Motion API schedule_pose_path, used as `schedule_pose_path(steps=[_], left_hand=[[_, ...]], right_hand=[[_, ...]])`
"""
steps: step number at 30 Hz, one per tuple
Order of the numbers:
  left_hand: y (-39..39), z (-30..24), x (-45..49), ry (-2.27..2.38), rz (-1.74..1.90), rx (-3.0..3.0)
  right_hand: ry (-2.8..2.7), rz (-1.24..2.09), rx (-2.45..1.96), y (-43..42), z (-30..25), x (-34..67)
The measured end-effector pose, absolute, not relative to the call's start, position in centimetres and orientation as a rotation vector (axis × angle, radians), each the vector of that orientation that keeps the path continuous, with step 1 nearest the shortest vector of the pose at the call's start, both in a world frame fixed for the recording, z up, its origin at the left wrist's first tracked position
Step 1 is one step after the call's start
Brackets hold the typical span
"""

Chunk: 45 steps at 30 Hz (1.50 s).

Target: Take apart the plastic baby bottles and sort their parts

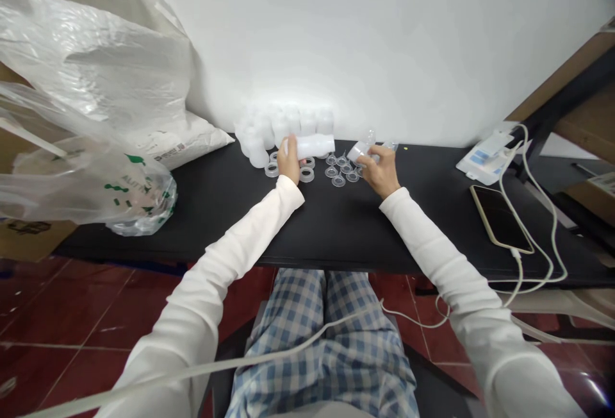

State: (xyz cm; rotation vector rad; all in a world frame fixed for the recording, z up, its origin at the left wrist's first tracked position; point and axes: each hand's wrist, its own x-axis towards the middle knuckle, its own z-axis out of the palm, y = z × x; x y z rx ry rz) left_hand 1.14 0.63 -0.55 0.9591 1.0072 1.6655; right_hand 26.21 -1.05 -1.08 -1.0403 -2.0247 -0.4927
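left hand point(289, 160) grips white plastic bottle point(312, 146), held sideways above the black counter point(336, 225) | right hand point(380, 171) grips clear plastic piece point(359, 152) | both arms reach forward, elbows bent | plastic rings point(271, 170) and bottle nipples point(339, 179) lie close by

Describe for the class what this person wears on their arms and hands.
The white left sleeve and white right sleeve are long, plain fabric reaching the wrists. The bare left hand and bare right hand wear no gloves.
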Motion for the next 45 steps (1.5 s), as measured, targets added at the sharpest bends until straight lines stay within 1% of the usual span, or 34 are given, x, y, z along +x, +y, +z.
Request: schedule_pose_path(steps=[4, 9, 12, 16, 19, 24, 28, 34, 37, 40, 43, 45], left_hand=[[1.1, 0.0, 0.5, 0.969, 1.758, 0.877], [1.1, 0.0, 0.8, 0.788, 1.654, 0.925], [1.5, 0.1, 1.4, 0.742, 1.567, 1.045], [3.4, 0.6, 3.2, 0.962, 1.475, 1.235], [5.6, 1.0, 5.2, 1.199, 1.394, 1.454], [8.1, 1.6, 8.1, 1.536, 1.151, 1.683], [8.8, 1.6, 9.4, 1.652, 0.971, 1.748], [8.6, 1.2, 9.9, 1.703, 0.993, 1.753], [6.8, 0.7, 8.9, 1.600, 1.226, 1.760], [3.2, 0.5, 7.4, 1.284, 1.465, 1.846], [-0.9, 0.5, 6.5, 0.917, 1.383, 1.934], [-2.9, 0.5, 6.4, 0.791, 1.323, 1.904]], right_hand=[[-1.780, -0.611, -1.089, -0.5, -1.1, 27.6], [-1.611, -0.725, -1.106, -0.3, -1.1, 27.9], [-1.637, -0.679, -1.123, -0.2, -1.3, 27.7], [-1.660, -0.590, -1.174, -0.2, -1.3, 27.7], [-1.626, -0.608, -1.178, -0.3, -1.2, 27.7], [-1.575, -0.643, -1.201, -0.3, -1.1, 28.0], [-1.555, -0.659, -1.217, -0.2, -1.1, 27.9], [-1.539, -0.635, -1.254, -0.3, -0.8, 27.7], [-1.568, -0.582, -1.267, -0.7, -0.8, 27.4], [-1.621, -0.507, -1.265, -1.2, -0.9, 26.3], [-1.638, -0.417, -1.245, -1.8, -1.1, 24.6], [-1.626, -0.341, -1.227, -2.2, -1.3, 23.6]])
